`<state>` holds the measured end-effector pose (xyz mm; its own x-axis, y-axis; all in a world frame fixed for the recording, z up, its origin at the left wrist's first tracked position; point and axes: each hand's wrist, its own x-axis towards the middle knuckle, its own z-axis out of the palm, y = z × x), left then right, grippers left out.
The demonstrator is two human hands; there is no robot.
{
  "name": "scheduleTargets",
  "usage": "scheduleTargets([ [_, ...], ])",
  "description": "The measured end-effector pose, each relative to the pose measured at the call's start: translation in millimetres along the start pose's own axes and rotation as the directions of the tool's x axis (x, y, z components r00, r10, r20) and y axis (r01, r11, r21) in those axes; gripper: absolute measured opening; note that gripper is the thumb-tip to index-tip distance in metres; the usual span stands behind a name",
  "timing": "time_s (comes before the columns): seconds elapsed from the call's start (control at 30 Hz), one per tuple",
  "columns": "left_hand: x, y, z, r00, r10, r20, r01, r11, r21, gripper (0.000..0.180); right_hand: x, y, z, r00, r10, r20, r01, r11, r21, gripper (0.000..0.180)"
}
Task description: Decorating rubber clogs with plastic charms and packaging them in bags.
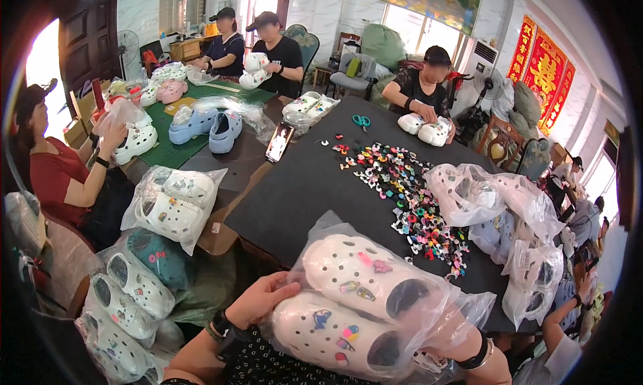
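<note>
A pair of white clogs (345,271) with small coloured charms lies in a clear plastic bag (326,225) close in front of me, toes to the left. My left hand (262,298) is closed on the bag at the toe end, its thumb on top. At the heel end my right hand (450,326) holds the pair; plastic covers it and blurs its fingers. Beyond the clogs, many loose coloured shoe charms (402,191) lie heaped on the dark table (295,204).
Bagged clogs (469,194) pile up at the table's right side. Others sit at my left, some on the table edge (175,204), some lower (127,304). Teal scissors (362,121) and a phone (280,142) lie farther off. Several people work around the tables, one handling white clogs (429,129).
</note>
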<state>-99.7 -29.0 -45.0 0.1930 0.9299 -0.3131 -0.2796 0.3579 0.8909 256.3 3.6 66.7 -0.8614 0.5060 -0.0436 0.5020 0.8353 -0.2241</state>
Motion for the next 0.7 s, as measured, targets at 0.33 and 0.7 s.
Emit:
scheduleTargets([
  [0.33,-20.3,38.2,-68.1,0.7,0.528,-0.481,-0.466,0.848,0.253,0.014,4.4,-3.3,-28.0,0.998,0.064,-0.016,-0.064,0.998,0.018,0.025],
  [0.7,-33.9,31.1,-154.6,0.067,0.969,0.239,0.189,-0.248,0.95,0.016,9.0,8.0,-9.8,0.984,0.01,0.178,-0.044,0.981,0.19,0.027],
])
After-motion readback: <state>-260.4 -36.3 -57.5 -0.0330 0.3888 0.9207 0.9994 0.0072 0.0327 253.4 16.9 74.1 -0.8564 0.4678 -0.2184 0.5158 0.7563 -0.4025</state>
